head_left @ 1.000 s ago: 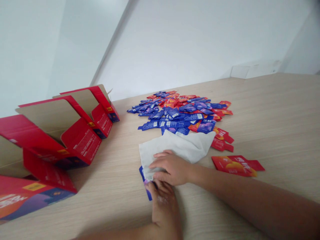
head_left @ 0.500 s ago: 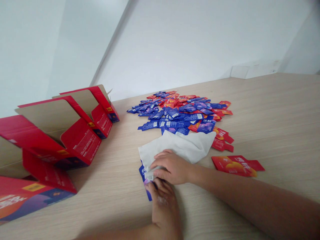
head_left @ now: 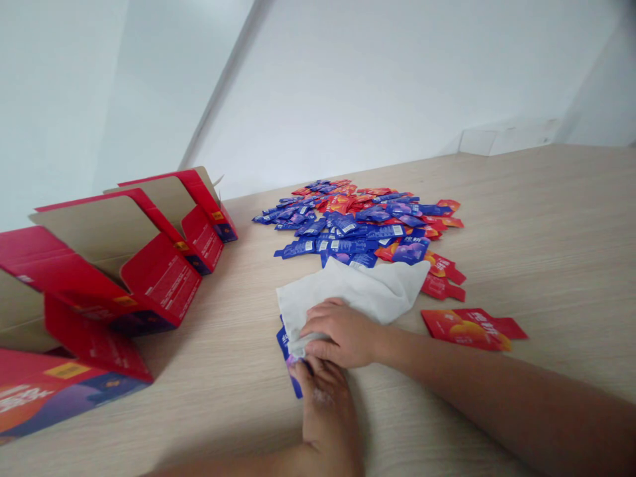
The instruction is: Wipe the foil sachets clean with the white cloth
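A white cloth [head_left: 368, 288] lies partly spread on the table, covering most of a blue pouch [head_left: 291, 371] whose left edge shows. My right hand [head_left: 345, 333] rests on the cloth, fingers curled over its bunched near end and pressing it against the pouch. Just below it, my left hand [head_left: 325, 391] grips the near part of the same pouch, its fingertips partly hidden under the cloth and the right hand. A red pouch with orange fruit printed on it [head_left: 470, 329] lies flat beside my right forearm.
Beyond the cloth is a heap of blue and red pouches [head_left: 348, 225]. Along the left side stand open red cartons, among them a near one [head_left: 74, 391], a middle one [head_left: 163, 278] and a far one [head_left: 203, 238]. A white wall [head_left: 377, 86] rises behind the table.
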The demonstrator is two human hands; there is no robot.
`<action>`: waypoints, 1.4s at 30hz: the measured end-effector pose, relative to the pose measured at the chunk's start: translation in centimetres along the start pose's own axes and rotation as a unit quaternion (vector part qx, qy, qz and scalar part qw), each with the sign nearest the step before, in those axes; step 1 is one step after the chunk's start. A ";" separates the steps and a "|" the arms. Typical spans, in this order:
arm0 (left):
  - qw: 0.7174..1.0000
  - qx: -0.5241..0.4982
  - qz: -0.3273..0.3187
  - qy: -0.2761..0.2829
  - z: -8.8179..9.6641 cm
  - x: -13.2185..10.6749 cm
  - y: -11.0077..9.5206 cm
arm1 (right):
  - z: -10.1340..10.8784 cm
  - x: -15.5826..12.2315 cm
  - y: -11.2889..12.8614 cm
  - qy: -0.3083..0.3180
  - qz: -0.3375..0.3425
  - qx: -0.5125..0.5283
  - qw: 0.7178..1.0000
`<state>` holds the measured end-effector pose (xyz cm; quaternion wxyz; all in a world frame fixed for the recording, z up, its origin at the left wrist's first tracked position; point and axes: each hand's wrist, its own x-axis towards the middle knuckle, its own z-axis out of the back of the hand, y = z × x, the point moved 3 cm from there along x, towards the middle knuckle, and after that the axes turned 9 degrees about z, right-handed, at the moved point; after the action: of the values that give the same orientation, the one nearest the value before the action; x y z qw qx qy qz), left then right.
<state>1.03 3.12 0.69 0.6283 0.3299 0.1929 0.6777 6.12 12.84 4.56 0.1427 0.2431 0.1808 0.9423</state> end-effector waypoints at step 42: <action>0.999 0.017 -0.028 0.026 1.3 0.5 1.1 | -0.3 0.0 -0.2 -0.001 0.006 0.000 1.000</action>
<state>1.13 3.30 2.44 0.6360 0.3172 0.2296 0.6649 6.01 12.95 4.25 0.1368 0.2449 0.1790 0.9430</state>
